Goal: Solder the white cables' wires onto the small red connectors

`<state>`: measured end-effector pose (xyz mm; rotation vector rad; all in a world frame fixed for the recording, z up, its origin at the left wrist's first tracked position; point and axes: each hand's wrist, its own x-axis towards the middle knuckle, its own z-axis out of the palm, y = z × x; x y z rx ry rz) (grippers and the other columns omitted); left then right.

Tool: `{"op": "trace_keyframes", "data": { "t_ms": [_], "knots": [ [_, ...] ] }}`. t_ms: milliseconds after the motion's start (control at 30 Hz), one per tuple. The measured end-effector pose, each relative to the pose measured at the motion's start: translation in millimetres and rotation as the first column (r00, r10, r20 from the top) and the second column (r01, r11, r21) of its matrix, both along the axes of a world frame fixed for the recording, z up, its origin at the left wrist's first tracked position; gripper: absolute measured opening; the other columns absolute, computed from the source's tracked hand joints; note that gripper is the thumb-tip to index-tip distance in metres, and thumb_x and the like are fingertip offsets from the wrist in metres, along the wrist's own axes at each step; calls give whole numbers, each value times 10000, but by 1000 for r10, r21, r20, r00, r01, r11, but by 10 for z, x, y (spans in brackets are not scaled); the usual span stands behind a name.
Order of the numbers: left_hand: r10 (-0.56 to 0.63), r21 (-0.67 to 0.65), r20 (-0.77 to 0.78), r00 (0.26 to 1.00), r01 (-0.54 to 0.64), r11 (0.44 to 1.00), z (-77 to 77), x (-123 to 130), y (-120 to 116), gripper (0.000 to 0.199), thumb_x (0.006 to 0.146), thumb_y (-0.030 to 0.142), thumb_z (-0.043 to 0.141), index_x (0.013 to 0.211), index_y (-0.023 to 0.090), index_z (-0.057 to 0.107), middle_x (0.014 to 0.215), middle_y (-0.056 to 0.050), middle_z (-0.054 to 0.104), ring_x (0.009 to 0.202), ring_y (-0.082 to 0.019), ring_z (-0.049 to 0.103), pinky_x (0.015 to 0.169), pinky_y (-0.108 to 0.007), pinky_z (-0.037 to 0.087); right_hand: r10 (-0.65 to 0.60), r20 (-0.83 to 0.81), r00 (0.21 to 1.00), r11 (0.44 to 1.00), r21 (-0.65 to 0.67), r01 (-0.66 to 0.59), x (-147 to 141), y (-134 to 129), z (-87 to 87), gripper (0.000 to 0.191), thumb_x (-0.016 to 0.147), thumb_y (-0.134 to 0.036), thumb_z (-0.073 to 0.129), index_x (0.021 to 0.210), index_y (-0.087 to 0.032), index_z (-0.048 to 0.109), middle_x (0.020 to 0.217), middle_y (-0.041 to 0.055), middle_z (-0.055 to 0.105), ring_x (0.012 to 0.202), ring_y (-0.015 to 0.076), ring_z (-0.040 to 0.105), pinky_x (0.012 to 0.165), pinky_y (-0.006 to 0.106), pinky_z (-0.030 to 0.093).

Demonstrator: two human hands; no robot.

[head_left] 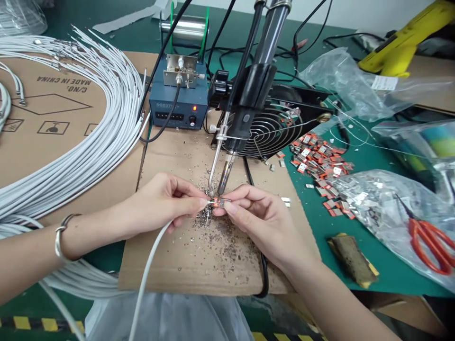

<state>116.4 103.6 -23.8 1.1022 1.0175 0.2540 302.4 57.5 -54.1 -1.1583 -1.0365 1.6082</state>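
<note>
Over on the far left, a big bundle of white cables [106, 142] sweeps in a curve across a printed cardboard box [67, 116]. Next, the left hand [170, 199], metal bangle [60, 239] at the wrist, pinches the end of one white cable [145, 270] between thumb and fingers, and that cable hangs down toward the lap. Behind stands a blue box [177, 102], red light on, with a spool of wire [190, 31] at its back. Now the middle: a small orange and silver connector [219, 202] sits between the two hands, right at the cable's end and just under the tip of the soldering iron [225, 175]; whether the tip touches it, I can't tell. Dark crumbs of solder [227, 246] litter the cardboard sheet [159, 265] below. The right hand [263, 215] grips the connector, thumb and fingertips closed on it. Behind it, a round black fan [263, 130]. Further right, a heap of orange and silver connectors [316, 154], a brown sponge [351, 258], and red-handled scissors [426, 239] lying on a clear plastic bag [384, 203].
</note>
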Motion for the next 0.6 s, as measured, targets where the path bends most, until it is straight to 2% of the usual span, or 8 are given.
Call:
{"op": "trace_keyframes", "data": {
  "t_ms": [133, 333, 600],
  "knots": [
    [16, -28, -34, 999, -17, 999, 33, 10, -2, 113, 788, 202, 588, 808, 106, 645, 457, 64, 458, 360, -20, 399, 320, -95, 359, 22, -18, 1000, 1000, 6, -22, 4, 4, -5, 105, 759, -250, 702, 799, -178, 636, 701, 23, 697, 651, 83, 640, 603, 156, 478],
    [29, -23, 16, 999, -29, 999, 21, 9, -14, 116, 774, 205, 597, 797, 105, 651, 442, 62, 467, 352, -26, 406, 310, -102, 362, 23, -26, 999, 1000, 15, -22, 10, 1, -3, 90, 763, -249, 696, 787, -182, 641, 701, 23, 692, 658, 96, 643, 605, 173, 489],
    [25, -28, 24, 999, -25, 999, 12, 11, -8, 107, 769, 185, 594, 802, 99, 649, 422, 65, 469, 339, -23, 407, 313, -96, 351, 35, -49, 998, 999, 18, -34, 19, -2, -13, 67, 784, -224, 682, 808, -179, 638, 753, 31, 706, 673, 73, 643, 615, 138, 481]
  ]
}}
